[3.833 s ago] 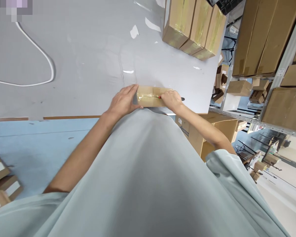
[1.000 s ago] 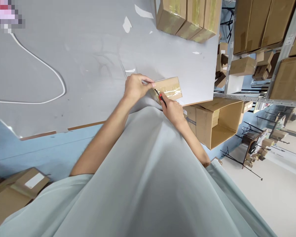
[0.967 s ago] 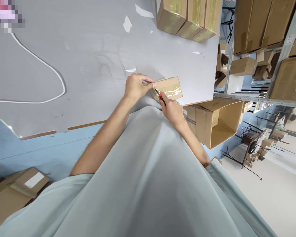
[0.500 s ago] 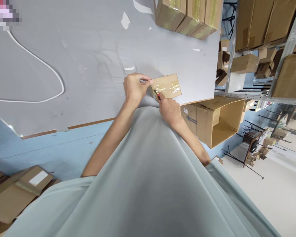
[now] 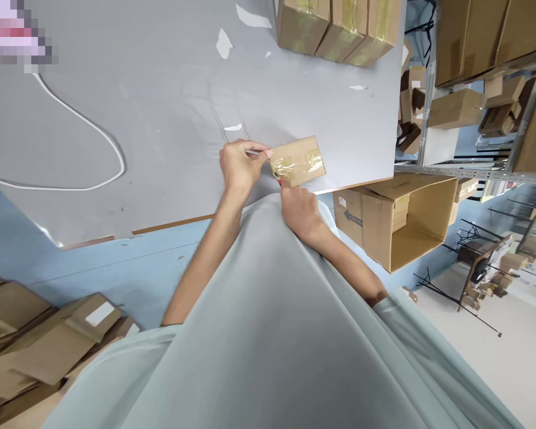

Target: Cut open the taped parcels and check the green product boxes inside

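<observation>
Pinching left end of taped cardboard box in narrowed fingers of left hand; gripping red utility knife, mostly hidden, in right hand. Holding box just beside bench front edge, with open gap to three cartons.

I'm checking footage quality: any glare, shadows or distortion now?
All in the head view: glare on the tape of the small box; faint shadow beside the white cable; shelving at the right slants, likely wide-lens distortion; pixelated patch at top left.
</observation>
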The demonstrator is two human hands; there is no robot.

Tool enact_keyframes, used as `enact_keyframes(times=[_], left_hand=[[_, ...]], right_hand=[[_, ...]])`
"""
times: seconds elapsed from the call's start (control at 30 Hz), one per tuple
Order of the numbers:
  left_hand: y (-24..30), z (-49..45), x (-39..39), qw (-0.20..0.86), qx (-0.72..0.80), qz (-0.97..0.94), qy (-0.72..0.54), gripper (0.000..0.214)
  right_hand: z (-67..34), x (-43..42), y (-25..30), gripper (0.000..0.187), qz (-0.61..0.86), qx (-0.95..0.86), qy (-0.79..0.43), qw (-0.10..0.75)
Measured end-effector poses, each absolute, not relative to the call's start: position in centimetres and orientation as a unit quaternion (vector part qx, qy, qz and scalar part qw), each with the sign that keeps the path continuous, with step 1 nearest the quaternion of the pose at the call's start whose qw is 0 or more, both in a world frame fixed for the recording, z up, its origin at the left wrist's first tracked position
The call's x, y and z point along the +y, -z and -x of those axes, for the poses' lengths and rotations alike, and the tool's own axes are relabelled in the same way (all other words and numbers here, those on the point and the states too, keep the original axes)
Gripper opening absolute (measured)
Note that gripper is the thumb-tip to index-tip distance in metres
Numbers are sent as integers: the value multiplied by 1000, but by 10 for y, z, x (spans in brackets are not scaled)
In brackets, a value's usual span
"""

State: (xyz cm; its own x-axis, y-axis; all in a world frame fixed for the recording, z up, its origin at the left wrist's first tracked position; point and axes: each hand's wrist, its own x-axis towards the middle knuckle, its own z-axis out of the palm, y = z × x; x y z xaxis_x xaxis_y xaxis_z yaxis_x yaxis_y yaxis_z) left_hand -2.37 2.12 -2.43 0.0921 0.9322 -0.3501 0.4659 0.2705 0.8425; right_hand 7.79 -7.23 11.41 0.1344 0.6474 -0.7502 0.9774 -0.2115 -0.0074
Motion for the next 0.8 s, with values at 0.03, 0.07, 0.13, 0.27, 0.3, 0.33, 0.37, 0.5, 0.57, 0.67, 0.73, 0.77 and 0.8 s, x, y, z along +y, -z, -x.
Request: enact_keyframes(times=[0.03,0.07,0.13,0.27,0.3,0.33,0.37,0.5,0.57,0.67,0.73,0.77,0.8], left_hand=[[25,24,20,490,631,-551,-240,7],[25,24,20,492,633,-547,-239,9],[26,24,20,497,637,-540,-236,11],[24,25,24,507,633,-538,-232,11],[23,25,25,506,632,-539,-231,10],[23,25,26,505,633,-541,-228,8],[22,26,27,504,634,-542,-224,7],[20,27,30,511,638,-536,-209,9],[19,27,30,515,638,-532,-211,12],[19,27,30,523,630,-531,-217,14],[20,27,30,532,625,-528,-217,14],[21,27,30,536,625,-524,-217,14],[22,27,31,538,627,-519,-218,14]], right_hand=[[-80,-73,-115,51,-711,575,324,243],[-83,-74,-116,50,-715,574,327,228],[-90,-77,-117,48,-719,571,336,211],[-103,-81,-119,51,-726,578,328,175],[-105,-79,-118,53,-727,581,326,166],[-107,-77,-116,54,-726,583,328,160],[-109,-73,-114,55,-725,583,331,156],[-112,-62,-105,54,-718,583,349,149],[-112,-60,-103,53,-717,584,352,148],[-108,-59,-102,53,-719,579,352,155],[-105,-57,-101,54,-722,579,346,155],[-102,-56,-101,54,-723,581,342,152],[-100,-55,-101,53,-724,582,338,150]])
